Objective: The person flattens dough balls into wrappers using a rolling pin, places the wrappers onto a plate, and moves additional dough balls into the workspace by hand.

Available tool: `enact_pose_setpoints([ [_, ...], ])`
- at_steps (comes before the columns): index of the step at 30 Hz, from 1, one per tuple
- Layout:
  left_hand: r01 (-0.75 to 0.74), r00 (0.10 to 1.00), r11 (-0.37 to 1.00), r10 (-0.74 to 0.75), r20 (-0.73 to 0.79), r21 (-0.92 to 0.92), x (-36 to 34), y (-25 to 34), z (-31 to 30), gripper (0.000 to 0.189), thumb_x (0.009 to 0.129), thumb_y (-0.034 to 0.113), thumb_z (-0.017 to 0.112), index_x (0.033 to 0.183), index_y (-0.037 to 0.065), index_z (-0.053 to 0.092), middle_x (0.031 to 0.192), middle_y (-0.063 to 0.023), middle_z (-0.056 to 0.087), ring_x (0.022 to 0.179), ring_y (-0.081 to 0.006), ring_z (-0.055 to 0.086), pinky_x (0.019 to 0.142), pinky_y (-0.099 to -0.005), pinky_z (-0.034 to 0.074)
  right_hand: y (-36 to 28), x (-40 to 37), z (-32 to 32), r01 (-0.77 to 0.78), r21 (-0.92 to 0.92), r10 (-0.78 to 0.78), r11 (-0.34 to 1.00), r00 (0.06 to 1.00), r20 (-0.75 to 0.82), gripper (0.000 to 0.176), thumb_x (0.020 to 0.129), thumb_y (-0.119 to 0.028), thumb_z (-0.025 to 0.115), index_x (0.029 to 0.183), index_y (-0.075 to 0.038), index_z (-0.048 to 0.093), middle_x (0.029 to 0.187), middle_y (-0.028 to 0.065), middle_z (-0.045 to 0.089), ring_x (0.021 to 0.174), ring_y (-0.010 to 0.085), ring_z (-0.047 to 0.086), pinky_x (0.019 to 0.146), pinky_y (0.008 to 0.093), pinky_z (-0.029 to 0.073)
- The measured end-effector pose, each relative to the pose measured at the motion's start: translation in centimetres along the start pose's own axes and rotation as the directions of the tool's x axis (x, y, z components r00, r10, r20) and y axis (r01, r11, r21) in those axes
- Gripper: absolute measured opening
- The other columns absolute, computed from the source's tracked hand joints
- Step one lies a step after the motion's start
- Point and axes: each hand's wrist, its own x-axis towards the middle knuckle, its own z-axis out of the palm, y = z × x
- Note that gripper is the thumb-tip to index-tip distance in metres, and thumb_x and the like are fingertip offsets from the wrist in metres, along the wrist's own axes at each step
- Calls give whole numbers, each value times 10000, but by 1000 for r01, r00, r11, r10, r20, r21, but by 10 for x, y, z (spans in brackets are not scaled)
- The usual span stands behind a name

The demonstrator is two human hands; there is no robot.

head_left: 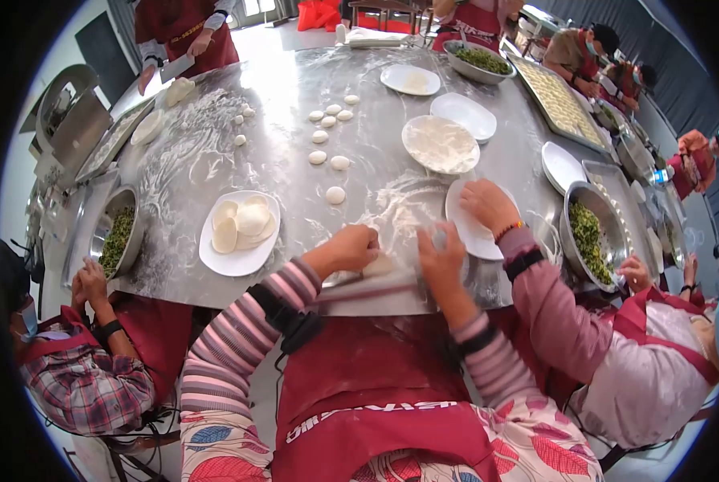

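Observation:
My left hand (347,249) is closed, its curled fingers at the edge of a pale, floury dough wrapper (381,266) on the steel table. My right hand (441,261), smeared by motion, hovers right of the wrapper with thumb and fingers apart. Between my forearms, near the table edge, lies a blurred long stick (367,296) that looks like a rolling pin. Ahead of my hands sits a round dough piece (335,195), with several more beyond it. On the left, a white plate (236,263) carries a stack of rolled wrappers (251,215).
At right, a co-worker's hand (488,205) reaches over a white plate (464,201) close to my right hand. Steel bowls of green filling stand on both sides (568,233) (138,233). A floured plate (440,145) lies ahead. Across the table, a person holds a cleaver (177,67).

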Motion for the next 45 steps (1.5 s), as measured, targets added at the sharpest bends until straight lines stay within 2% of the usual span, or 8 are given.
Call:
enact_pose_setpoints([
  [3,140,990,926,-119,80,-351,-12,-3,6,155,756,126,571,825,-12,581,736,-160,608,682,-254,595,634,-347,459,-9,-20,-22,-68,148,69,987,998,1,210,721,-56,664,858,-18,509,687,143,534,563,329,538,518,384,427],
  [15,68,997,966,-60,40,-250,-6,-3,2,174,712,112,575,826,-19,584,721,-172,605,687,-272,593,618,-363,458,-8,-35,-17,-440,401,438,804,893,102,221,720,-74,673,865,-17,516,663,132,521,559,303,530,498,364,412],
  [18,-3,1000,995,3,2,-95,-10,7,5,160,727,103,555,833,-13,586,748,-176,609,712,-282,594,636,-366,456,2,2,9,41,-48,-43,998,998,-48,213,728,-77,665,862,-22,509,669,161,527,553,318,522,490,364,406],
  [19,-6,1000,996,7,4,-85,-4,8,6,160,727,103,555,833,-13,586,748,-176,609,712,-282,594,636,-366,456,-4,16,20,-303,247,303,920,952,40,200,737,-84,658,850,-27,503,672,185,529,558,340,522,493,377,405],
  [36,5,997,1000,-6,-81,-19,13,2,11,165,735,107,563,856,-2,592,818,-187,616,782,-300,601,686,-371,463,0,20,29,-362,314,346,878,932,107,172,743,-67,641,862,-34,520,751,138,524,594,275,516,530,343,423],
  [40,28,1000,1000,-28,6,-15,-2,0,5,184,744,139,549,850,-1,601,832,-189,620,799,-321,597,705,-381,455,-6,-17,-15,166,-133,-161,977,986,48,190,746,-90,648,860,-33,507,708,153,531,565,281,513,523,355,417],
  [42,66,997,993,-70,-36,-103,-6,-3,5,193,747,155,544,842,-2,606,834,-191,620,805,-333,593,716,-385,453,-7,-37,-17,-456,412,447,789,886,125,185,742,-92,650,849,-30,511,698,154,527,585,290,530,531,379,419],
  [45,-3,1000,993,1,-21,-119,-3,2,10,207,749,180,547,825,-1,612,837,-193,620,813,-341,589,726,-386,452,-7,7,11,-274,192,282,942,959,-14,176,743,-88,648,845,-35,515,699,137,541,589,305,542,534,369,429],
])
